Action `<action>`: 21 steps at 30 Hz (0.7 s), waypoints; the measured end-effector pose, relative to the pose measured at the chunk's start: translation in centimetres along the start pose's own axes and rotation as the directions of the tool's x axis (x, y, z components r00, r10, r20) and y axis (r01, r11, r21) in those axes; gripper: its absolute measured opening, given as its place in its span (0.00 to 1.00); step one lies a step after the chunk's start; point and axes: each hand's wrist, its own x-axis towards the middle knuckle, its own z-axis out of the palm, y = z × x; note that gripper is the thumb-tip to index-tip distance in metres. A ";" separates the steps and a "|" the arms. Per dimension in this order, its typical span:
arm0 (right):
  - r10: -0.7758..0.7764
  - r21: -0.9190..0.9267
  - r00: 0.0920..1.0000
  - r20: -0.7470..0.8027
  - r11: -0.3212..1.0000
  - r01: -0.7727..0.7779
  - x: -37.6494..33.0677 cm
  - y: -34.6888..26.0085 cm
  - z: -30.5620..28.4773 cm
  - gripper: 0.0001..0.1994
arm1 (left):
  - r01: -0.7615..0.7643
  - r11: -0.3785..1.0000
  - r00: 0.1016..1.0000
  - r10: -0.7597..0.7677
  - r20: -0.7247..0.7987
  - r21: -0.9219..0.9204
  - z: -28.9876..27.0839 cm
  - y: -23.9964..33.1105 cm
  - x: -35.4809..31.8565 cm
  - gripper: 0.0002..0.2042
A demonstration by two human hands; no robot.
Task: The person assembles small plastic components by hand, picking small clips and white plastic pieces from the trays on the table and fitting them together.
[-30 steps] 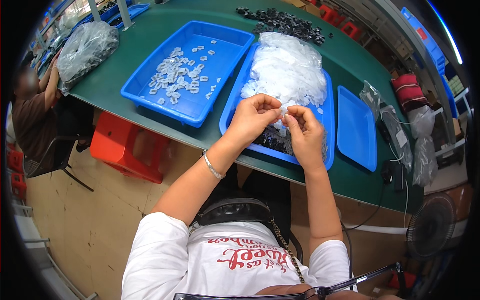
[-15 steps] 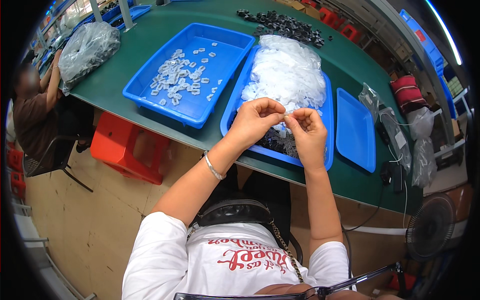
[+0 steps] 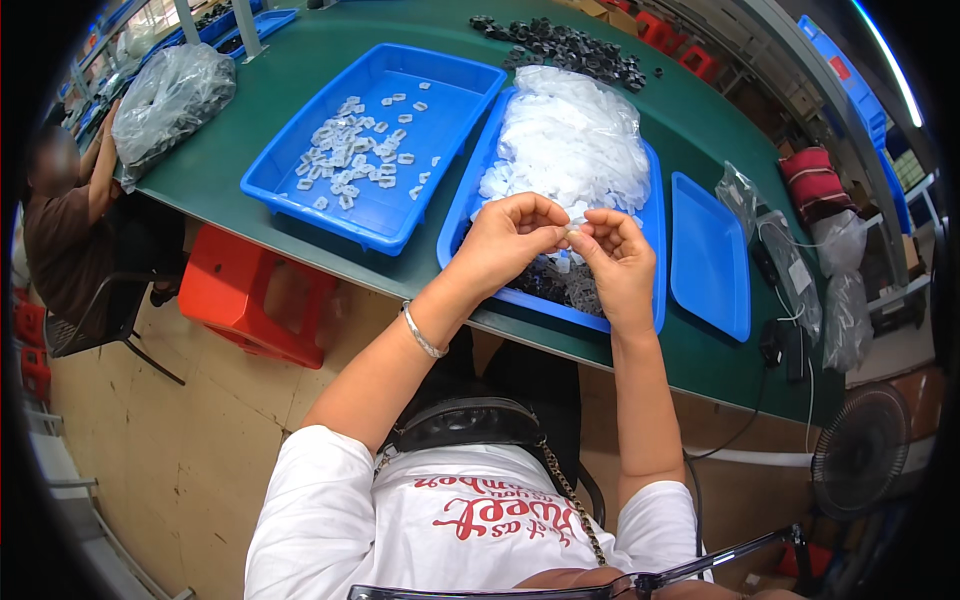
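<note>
My left hand (image 3: 512, 243) and my right hand (image 3: 618, 262) meet fingertip to fingertip over the near part of a blue tray (image 3: 655, 235). Both are closed in a pinch around a small whitish plastic piece (image 3: 574, 226), mostly covered by the fingers. Beneath them the tray holds a heap of white translucent pieces (image 3: 565, 140), partly in a clear bag, and small black parts (image 3: 565, 287) at its near end. To the left, a second blue tray (image 3: 440, 100) carries scattered pale frame-like plastic pieces (image 3: 350, 150).
On the green table (image 3: 300, 70) a pile of black parts (image 3: 570, 50) lies at the back. A shallow blue tray (image 3: 710, 255) sits to the right, beside plastic bags and cables. A person (image 3: 65, 220) sits far left by a filled clear bag (image 3: 175, 105). A red stool (image 3: 250, 300) stands below.
Both hands stay together over the tray with only slight finger movement. A little more of the pale piece shows between the fingertips. The view has shifted slightly.
</note>
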 end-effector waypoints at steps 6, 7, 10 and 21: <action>0.025 -0.036 0.999 0.030 0.999 -0.024 0.0 0.4 -0.4 0.09 | -0.009 0.997 1.000 0.007 0.018 0.080 0.2 0.1 0.0 0.08; 0.030 -0.030 0.999 0.034 0.999 -0.029 0.0 0.4 -0.4 0.09 | -0.003 0.997 1.000 0.001 0.015 0.081 0.2 0.1 0.0 0.08; 0.036 -0.002 0.998 0.042 0.999 -0.036 -0.1 0.3 -0.2 0.09 | 0.009 1.000 1.000 -0.009 0.001 0.026 0.2 0.0 0.1 0.08; 0.029 -0.040 0.999 0.034 0.999 -0.027 -0.2 0.4 0.0 0.09 | -0.042 0.995 0.999 0.045 -0.031 0.087 0.3 -0.6 0.2 0.07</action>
